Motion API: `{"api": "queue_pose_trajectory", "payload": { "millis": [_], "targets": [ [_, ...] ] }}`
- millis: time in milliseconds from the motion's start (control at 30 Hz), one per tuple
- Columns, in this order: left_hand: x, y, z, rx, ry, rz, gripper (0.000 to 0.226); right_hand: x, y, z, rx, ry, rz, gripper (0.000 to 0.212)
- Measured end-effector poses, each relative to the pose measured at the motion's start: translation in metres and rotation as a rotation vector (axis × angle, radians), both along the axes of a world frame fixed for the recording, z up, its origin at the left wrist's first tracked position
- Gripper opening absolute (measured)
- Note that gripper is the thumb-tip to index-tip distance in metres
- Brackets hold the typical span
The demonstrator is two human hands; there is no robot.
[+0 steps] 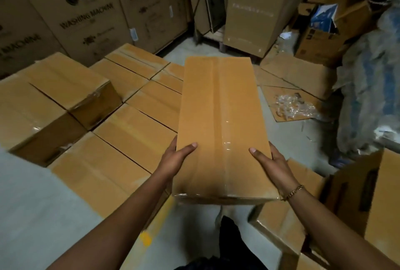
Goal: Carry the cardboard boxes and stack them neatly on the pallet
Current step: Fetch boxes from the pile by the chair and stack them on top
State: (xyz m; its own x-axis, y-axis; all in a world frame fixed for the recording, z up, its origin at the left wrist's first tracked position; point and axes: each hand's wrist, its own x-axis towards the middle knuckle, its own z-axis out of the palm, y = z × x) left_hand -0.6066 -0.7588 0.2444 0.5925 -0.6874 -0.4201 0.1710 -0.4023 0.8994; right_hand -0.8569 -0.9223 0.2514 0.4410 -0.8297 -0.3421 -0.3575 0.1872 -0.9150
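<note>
Big washing machine cartons (86, 9) line the far left wall, and a tall plain carton (255, 9) stands far centre. On the left, a flat layer of taped cardboard boxes (134, 131) sits packed edge to edge, with two more boxes (71, 87) resting on top of it at the left end.

The long cardboard box (223, 118) being carried is held up in the middle of the view, lengthwise away from the person. Its left edge overlaps the right side of the layer, and its taped seam faces up.

Flattened cardboard (292, 74) lies on the floor (32, 204) to the right, and further boxes (281, 226) sit near right.

Both hands clamp the carried box near its close end. The left hand (177, 157) holds the left edge and the right hand (272, 163) the right edge, each with its thumb on top.

A crumple of clear plastic (292, 105) rests on the flattened cardboard. A chain bracelet (292, 191) circles the right wrist.
</note>
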Motion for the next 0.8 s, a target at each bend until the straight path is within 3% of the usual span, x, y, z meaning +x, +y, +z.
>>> {"api": "queue_pose_trajectory", "payload": {
  "millis": [133,300,400,600,700,800],
  "targets": [
    [0.046,-0.05,-0.004,-0.013,0.009,0.067,0.073,0.058,-0.073,-0.007,-0.017,-0.001,0.085,0.05],
    [0.093,-0.122,-0.004,-0.008,0.032,0.197,0.063,0.125,-0.17,-0.01,-0.014,0.046,0.213,0.058],
    [0.116,-0.152,-0.004,-0.021,0.042,0.261,0.07,0.168,-0.219,-0.008,-0.014,0.074,0.302,0.052],
    [0.17,-0.174,-0.019,0.05,0.081,0.434,0.093,0.259,-0.275,-0.013,-0.027,0.107,0.487,0.068],
    [0.2,-0.177,-0.028,0.021,0.091,0.489,0.068,0.312,-0.292,-0.023,-0.069,0.153,0.574,0.09],
    [0.231,-0.183,-0.036,0.012,0.103,0.552,0.072,0.364,-0.302,-0.031,-0.084,0.151,0.635,0.077]
  ]
}}
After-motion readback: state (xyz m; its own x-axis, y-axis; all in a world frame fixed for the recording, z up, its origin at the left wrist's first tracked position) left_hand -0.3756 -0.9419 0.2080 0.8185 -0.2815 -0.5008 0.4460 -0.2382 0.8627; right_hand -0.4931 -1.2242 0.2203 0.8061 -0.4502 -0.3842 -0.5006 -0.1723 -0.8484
